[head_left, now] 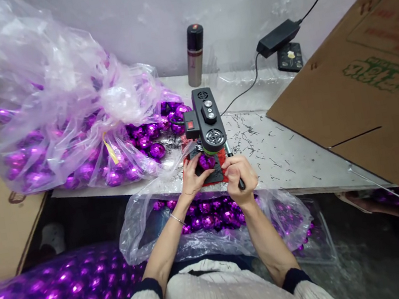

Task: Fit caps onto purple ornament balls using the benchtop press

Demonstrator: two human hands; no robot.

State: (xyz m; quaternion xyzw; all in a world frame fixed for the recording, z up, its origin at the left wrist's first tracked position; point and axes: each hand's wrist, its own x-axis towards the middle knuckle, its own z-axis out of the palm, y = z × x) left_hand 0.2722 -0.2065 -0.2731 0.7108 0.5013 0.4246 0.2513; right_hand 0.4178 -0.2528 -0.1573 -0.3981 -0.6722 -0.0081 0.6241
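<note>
White counter [261,155] bears machine [209,117] at 12 o'clock, L hand [191,178] w/ fingers pinching ball [207,162] under it, prob. for steadiness, R hand [242,170] w/ fingers wrapped round lever [242,184] at 1 o'clock, prob. for leverage, bag [79,108] nearby at 10 o'clock.

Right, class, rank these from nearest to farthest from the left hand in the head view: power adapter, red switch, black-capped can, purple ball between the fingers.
From the left hand:
1. Purple ball, at its fingertips.
2. Red switch, on the black machine's left side.
3. Black-capped can, behind the machine.
4. Power adapter, far right.
</note>
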